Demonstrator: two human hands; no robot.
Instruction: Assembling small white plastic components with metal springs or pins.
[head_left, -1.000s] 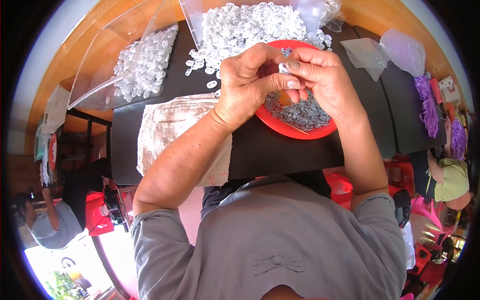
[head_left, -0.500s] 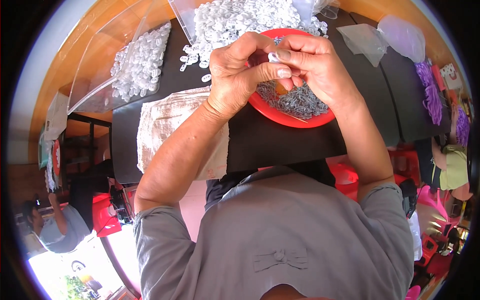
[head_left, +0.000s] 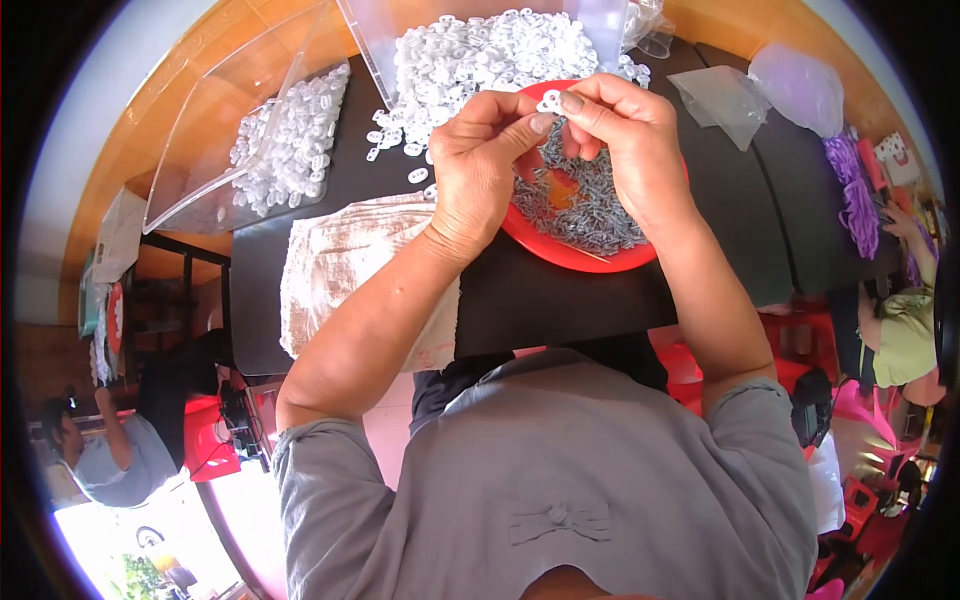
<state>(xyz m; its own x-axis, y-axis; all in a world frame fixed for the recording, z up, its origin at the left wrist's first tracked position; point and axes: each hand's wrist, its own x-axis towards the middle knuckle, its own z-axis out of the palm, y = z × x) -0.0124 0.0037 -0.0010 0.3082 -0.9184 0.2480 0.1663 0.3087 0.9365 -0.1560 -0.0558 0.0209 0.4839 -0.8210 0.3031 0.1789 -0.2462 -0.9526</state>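
Note:
In front of me, over a red bowl (head_left: 590, 262), a small white oval plastic piece with holes (head_left: 549, 101) is pinched at my fingertips. My right hand (head_left: 632, 135) grips it between thumb and index finger. From the other side my left hand (head_left: 478, 165) presses its closed thumb and fingers against the same piece. Whether a grey part sits in it is hidden. Below my hands the bowl holds many small thin grey parts (head_left: 600, 205) around a bare orange patch.
Beyond the bowl, a clear bin (head_left: 372, 50) spills white pieces (head_left: 490, 50) onto the black table (head_left: 560, 310). Another clear container (head_left: 190, 205) of them stands left. A beige cloth (head_left: 335, 265) lies by my left forearm. Plastic bags (head_left: 800, 88) and purple cord (head_left: 852, 190) are at right. Two people sit nearby.
The white piece has come up and turned so that its holes show, and my fingers have shifted around it. My hands have lowered slightly, and more of the bowl's contents shows.

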